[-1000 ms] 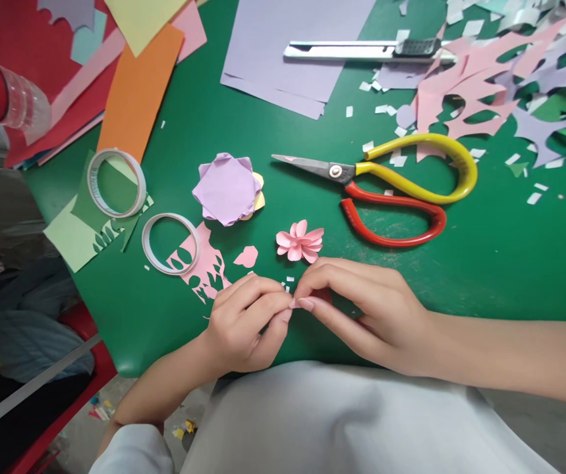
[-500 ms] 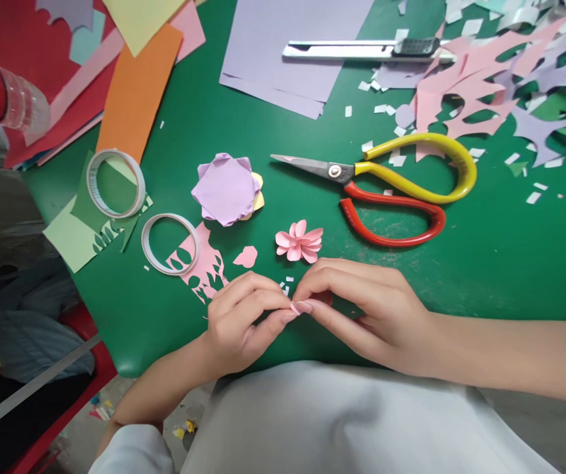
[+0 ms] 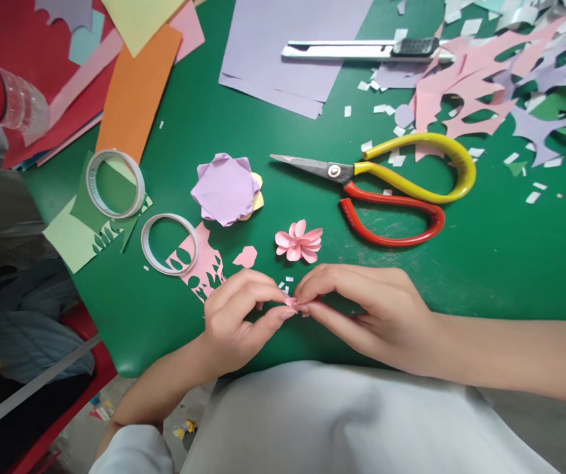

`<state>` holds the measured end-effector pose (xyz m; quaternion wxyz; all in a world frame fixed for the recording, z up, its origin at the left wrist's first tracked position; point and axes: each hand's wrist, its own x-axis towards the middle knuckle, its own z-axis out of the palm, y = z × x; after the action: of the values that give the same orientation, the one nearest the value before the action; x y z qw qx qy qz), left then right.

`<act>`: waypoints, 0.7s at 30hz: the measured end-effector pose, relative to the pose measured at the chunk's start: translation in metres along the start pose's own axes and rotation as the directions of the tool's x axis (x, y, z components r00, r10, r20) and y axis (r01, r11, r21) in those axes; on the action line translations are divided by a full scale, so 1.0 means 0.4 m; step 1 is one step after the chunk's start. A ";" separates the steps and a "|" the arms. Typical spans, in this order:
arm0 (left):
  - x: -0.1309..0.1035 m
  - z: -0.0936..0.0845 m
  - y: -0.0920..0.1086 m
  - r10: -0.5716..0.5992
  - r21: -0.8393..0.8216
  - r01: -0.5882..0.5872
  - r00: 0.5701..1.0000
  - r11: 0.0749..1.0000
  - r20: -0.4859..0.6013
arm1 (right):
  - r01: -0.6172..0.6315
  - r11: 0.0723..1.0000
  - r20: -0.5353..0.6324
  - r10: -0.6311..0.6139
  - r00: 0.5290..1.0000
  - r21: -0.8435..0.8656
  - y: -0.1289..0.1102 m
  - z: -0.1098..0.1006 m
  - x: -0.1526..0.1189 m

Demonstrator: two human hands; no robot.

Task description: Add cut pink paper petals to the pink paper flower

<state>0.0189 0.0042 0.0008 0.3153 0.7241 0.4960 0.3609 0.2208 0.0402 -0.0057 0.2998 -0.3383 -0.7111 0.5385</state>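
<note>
here, closest to the viewer, two bare hands meet fingertip to fingertip above the near edge of a green table (image 3: 485,263). the left hand (image 3: 236,322) comes in from the lower left with its wrist bent and its fingers curled, thumb and forefinger pressed together. the right hand (image 3: 366,313) reaches in from the right along a forearm that lies nearly level, its fingers bunched toward the same spot. between the touching tips sits a tiny pink paper piece (image 3: 292,303), pinched from both sides; it is too small to tell which way it points or where its long axis runs.

just beyond the hands lies a small pink paper flower (image 3: 299,241), flat on the table, petals fanned out. to its left is a loose pink petal (image 3: 246,257), then a pink cut-out scrap (image 3: 203,266) lying partly under a tape ring (image 3: 170,243). a second tape ring (image 3: 114,183) rests on green paper (image 3: 72,237) further left. behind the petal sits a folded lilac paper flower (image 3: 226,189).

to the right, scissors (image 3: 386,181) with one yellow and one red handle lie closed, blades pointing left, long axis running left to right. further back, a utility knife (image 3: 362,50) lies across lilac sheets (image 3: 287,46), also running left to right. pink and lilac cut scraps (image 3: 500,85) pile at the far right. at the far left are an orange sheet (image 3: 137,92), red paper (image 3: 40,46) and a plastic bottle (image 3: 3,95).
</note>
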 end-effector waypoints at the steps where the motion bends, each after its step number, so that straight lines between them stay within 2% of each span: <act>1: 0.000 0.000 0.000 -0.005 -0.005 0.005 1.000 1.000 0.000 | -0.003 1.000 0.002 0.003 1.000 0.001 0.000 0.000 -0.001; 21: 0.002 0.000 0.004 -0.038 -0.065 0.039 0.999 0.997 0.014 | 0.034 0.999 0.005 -0.034 0.999 -0.011 0.003 0.004 -0.001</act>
<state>0.0198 0.0047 0.0023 0.3487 0.7061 0.4958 0.3661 0.2199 0.0393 -0.0074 0.3054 -0.3267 -0.7205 0.5300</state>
